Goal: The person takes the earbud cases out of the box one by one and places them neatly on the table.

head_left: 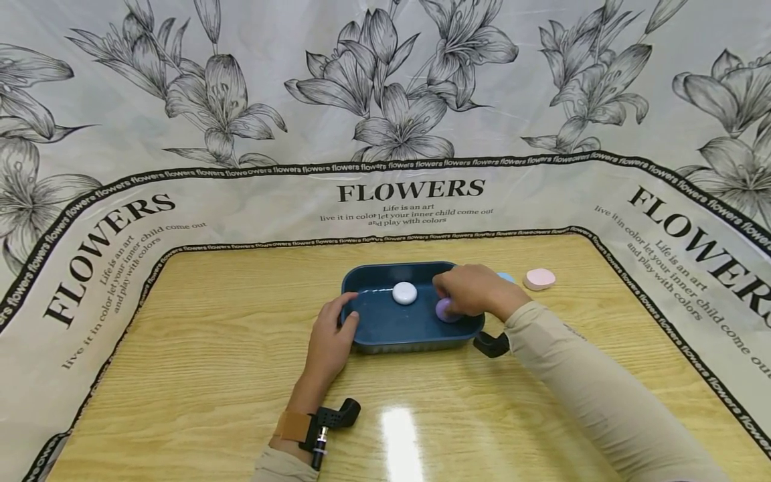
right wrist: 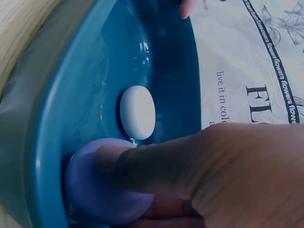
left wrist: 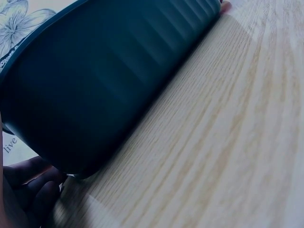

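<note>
A dark blue rectangular basin (head_left: 385, 331) with rounded corners stands on the table. My left hand (head_left: 330, 331) holds its left end, thumb and a finger at the rim; in the left wrist view, other fingers (left wrist: 40, 187) lie low beside the end wall. Inside the basin's right part, my right hand (head_left: 472, 289) grips a smooth, rounded purple soap bar (head_left: 444, 310). The right wrist view shows the thumb across the purple soap (right wrist: 97, 187), with fingers partly hidden beneath. A white oval soap bar (head_left: 404, 292) lies on the basin floor, apart from the purple one.
On the table right of the basin lies a pink soap bar (head_left: 539, 279). Beside it a light blue piece (head_left: 506, 276) is mostly hidden behind the right hand. A flower-printed cloth (head_left: 409, 201) borders the wooden table (head_left: 241, 321) at the back and sides.
</note>
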A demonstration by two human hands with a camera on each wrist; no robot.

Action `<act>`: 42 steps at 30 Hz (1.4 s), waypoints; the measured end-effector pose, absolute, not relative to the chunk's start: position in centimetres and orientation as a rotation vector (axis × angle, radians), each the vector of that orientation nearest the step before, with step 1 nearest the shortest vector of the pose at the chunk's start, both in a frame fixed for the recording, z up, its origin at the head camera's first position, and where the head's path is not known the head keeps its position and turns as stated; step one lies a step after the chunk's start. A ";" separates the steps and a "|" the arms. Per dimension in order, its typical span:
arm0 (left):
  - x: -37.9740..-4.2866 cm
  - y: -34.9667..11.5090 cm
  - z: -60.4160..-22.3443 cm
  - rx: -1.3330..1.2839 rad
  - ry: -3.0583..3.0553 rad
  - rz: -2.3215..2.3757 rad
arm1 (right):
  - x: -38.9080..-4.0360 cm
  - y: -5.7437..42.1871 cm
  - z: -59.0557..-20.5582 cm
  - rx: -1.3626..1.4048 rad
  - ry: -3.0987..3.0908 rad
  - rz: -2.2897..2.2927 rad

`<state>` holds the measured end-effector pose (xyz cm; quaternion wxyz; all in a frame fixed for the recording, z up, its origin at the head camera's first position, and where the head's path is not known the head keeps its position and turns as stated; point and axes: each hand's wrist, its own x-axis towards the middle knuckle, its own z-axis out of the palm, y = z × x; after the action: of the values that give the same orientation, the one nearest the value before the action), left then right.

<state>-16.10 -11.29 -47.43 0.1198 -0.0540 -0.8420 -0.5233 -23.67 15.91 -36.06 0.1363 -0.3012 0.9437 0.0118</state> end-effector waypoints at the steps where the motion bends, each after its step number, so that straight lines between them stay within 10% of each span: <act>1: -16.1 -11.3 -47.4 -0.157 -2.461 -1.528 | -23.7 16.0 -36.1 -0.876 2.738 0.022; 42: -16.1 -11.3 -47.3 -0.132 -2.485 -1.542 | -23.1 17.6 -37.8 -0.757 2.791 -0.994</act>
<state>-16.12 -11.28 -47.30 0.1069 -0.0450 -0.8440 -0.5237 -23.12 17.56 -37.78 0.0420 -0.2473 0.9119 -0.3247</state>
